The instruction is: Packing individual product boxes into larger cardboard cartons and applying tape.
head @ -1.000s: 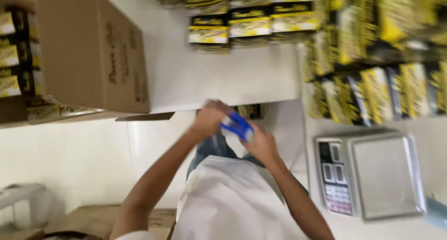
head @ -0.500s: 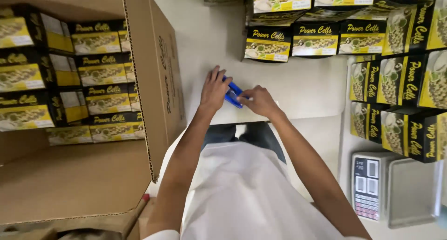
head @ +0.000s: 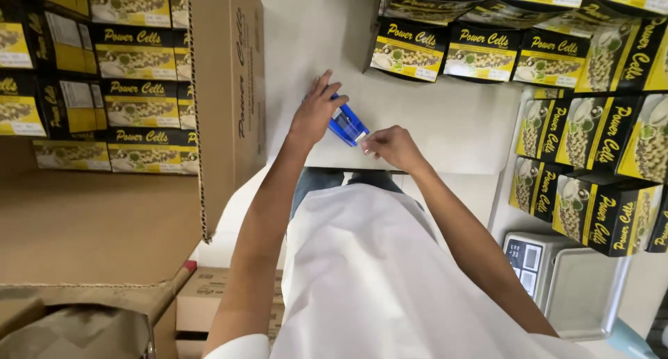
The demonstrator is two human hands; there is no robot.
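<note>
While half a second ago both hands gripped it, the left hand (head: 316, 115) now holds the blue stapler-like tool (head: 347, 124) near the worktop's (head: 445, 133) front edge — right hand (head: 391, 147) fingers pinched shut just beside it.

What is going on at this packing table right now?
A person in a white top has both hands on a small blue tool at the edge of a white table. The left hand rests over it; the right hand pinches its near end. A large open cardboard carton full of yellow-and-black boxes stands to the left, more such boxes are stacked to the right, and a weighing scale sits nearby.
</note>
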